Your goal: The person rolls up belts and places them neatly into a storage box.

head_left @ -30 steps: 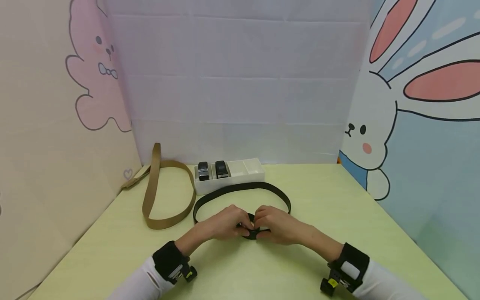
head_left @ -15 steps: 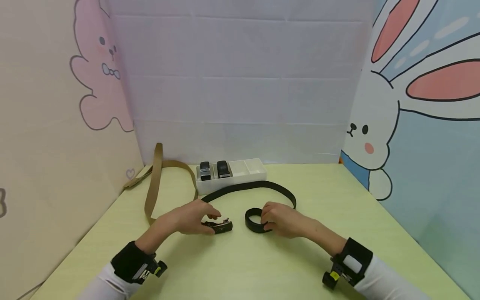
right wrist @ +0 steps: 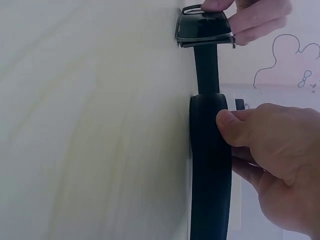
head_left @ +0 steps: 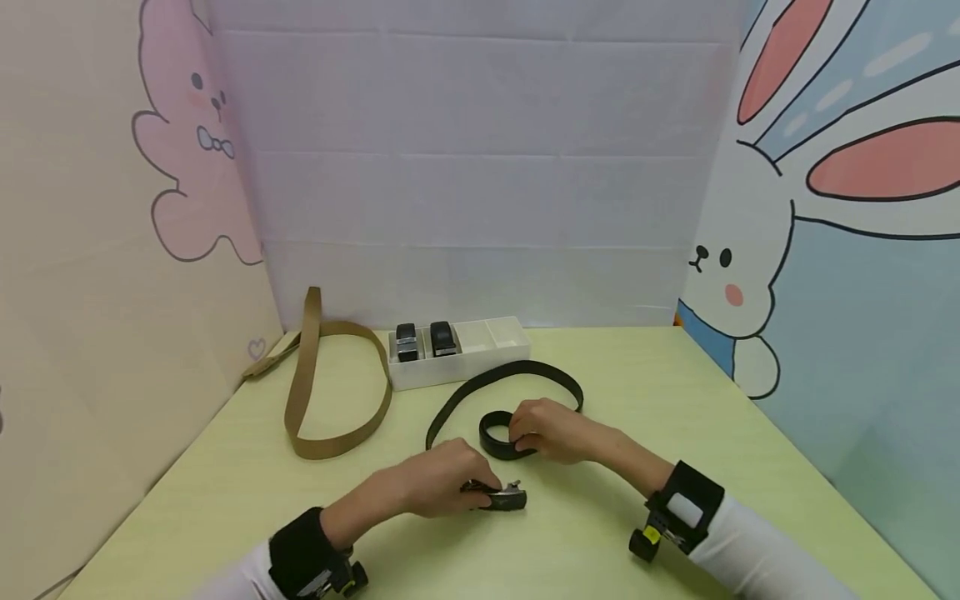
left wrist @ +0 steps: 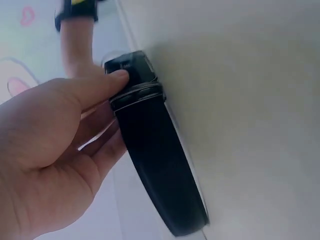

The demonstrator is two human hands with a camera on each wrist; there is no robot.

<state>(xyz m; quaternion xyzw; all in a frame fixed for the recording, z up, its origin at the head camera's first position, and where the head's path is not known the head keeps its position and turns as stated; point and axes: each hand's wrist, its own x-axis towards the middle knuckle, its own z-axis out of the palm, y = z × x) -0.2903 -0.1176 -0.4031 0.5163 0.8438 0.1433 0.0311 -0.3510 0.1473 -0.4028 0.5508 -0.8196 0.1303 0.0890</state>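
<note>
The black belt [head_left: 528,367] is on the yellow table [head_left: 720,425], near the middle. It stands on its thin edge and bends in a big curve behind the hands. Part of it makes a small round roll [head_left: 490,445], and the right hand [head_left: 553,431] pinches the side of that roll between thumb and fingers. The left hand [head_left: 447,479] holds the shiny buckle [head_left: 510,500] with its thumb and fingers. The buckle is closer to the person than the roll, and they are apart. Rolling up the belt looks only partly done, as lots of it is loose. For more rolling, the right hand would need to turn the roll snugly while the left hand minds the buckle, so nothing twists. There is good room in front and to the right. The back left is tighter: a white tray [head_left: 438,372] with two dark things [head_left: 443,338] like rolled belts sits just behind the curve, and a tan strap [head_left: 302,387] loops beside it, near the left wall [head_left: 112,333].
</note>
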